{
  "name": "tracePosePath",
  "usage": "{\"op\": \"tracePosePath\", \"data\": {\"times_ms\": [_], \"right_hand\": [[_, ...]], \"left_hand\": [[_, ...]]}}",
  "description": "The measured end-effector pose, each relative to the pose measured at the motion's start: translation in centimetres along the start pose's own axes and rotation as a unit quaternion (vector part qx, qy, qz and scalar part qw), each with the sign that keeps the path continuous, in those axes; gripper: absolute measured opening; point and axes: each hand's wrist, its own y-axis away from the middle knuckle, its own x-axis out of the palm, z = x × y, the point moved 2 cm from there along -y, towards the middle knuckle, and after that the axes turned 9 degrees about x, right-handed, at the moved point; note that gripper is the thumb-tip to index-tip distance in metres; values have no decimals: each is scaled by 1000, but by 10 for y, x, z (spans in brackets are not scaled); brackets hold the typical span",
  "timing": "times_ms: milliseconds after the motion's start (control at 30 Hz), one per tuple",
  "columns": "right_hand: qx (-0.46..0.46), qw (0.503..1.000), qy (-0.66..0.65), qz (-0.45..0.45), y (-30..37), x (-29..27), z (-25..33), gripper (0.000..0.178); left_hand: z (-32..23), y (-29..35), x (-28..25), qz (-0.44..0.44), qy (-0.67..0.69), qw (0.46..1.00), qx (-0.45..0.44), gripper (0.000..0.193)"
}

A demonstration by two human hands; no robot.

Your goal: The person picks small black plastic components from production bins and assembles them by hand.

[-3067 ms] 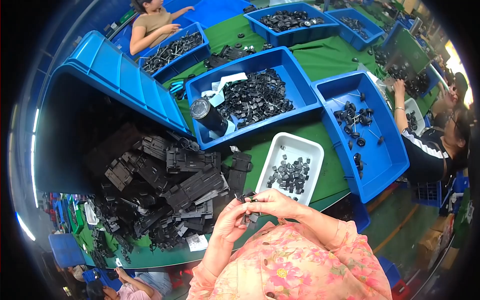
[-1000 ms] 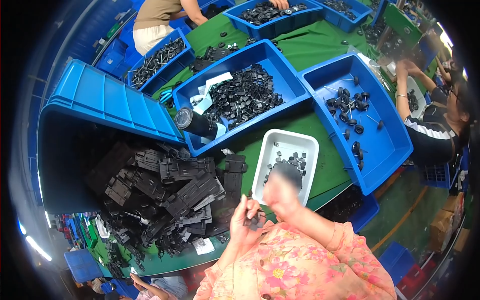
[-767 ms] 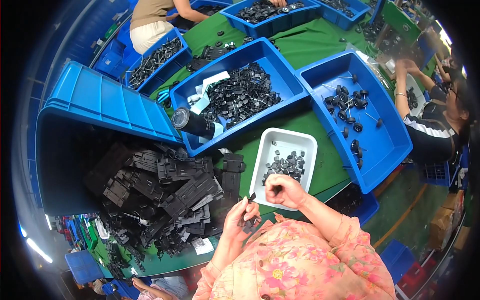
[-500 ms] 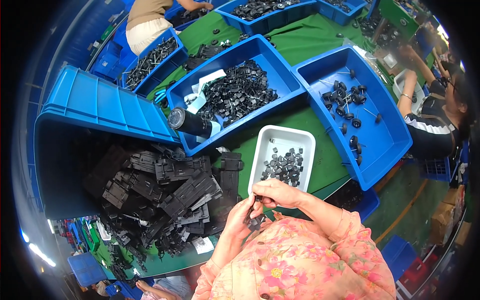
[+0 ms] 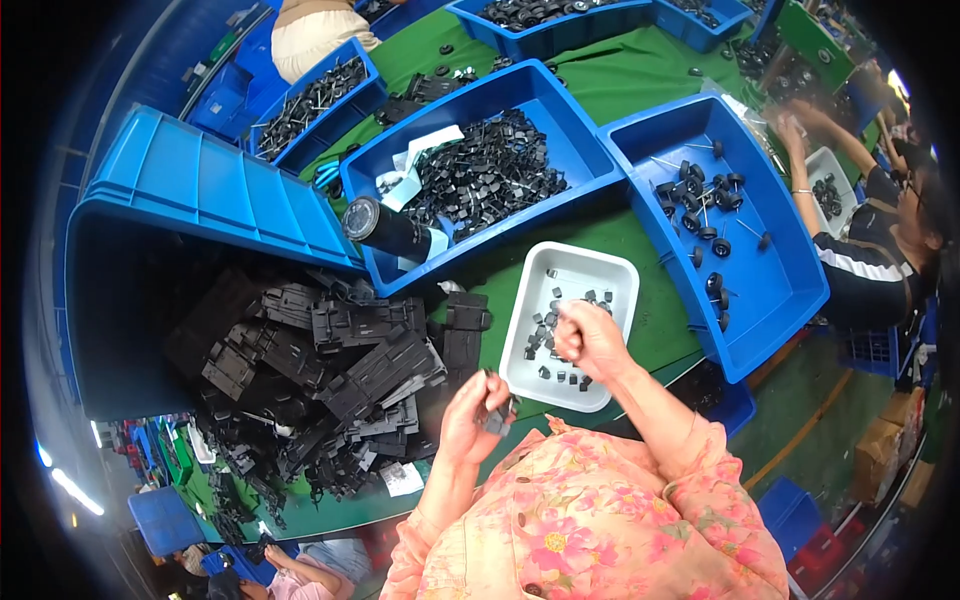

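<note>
My left hand (image 5: 473, 418) is closed around some small black plastic parts (image 5: 496, 414), just off the near-left corner of a white tray (image 5: 516, 283). Over the tray is my right hand (image 5: 588, 338), its fingers curled together; whatever they pinch, if anything, is hidden. Small dark block-shaped pieces (image 5: 572, 378) lie scattered in the tray, partly covered by that hand. Flat black plastic chassis-like plates (image 5: 375, 385) are heaped to the left, spilling from a tipped blue crate (image 5: 225, 195).
A blue bin (image 5: 470, 230) behind the tray holds many small black parts, with a dark cylindrical bottle (image 5: 385, 228) leaning at its corner. Another blue bin (image 5: 770, 310) holds wheels on axles (image 5: 705, 205). At the right, a co-worker (image 5: 870, 250) handles a white tray (image 5: 843, 170).
My hands have come apart: the right moved from beside the left to over the white tray. The left stays near the tray, still holding black parts. The view has shifted slightly.
</note>
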Motion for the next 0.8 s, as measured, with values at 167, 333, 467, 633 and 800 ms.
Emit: {"op": "tracePosePath", "data": {"times_ms": [167,333,467,633,800], "right_hand": [[-310,511,798,-86,-9,-37,-5,10],[-33,877,480,-9,13,3,1,29],[-26,821,554,136,29,42,0,35],[-52,857,492,141,27,41,-12,31],[-363,803,473,23,46,59,-27,11]], "left_hand": [[-5,-14,1,-14,3,1000,10,22],[0,-20,-3,-34,-8,999,-3,21],[4,-24,5,-82,-94,992,-35,21],[4,-27,3,-48,-5,998,-32,19],[4,-29,26,-84,170,982,-29,19]]}}
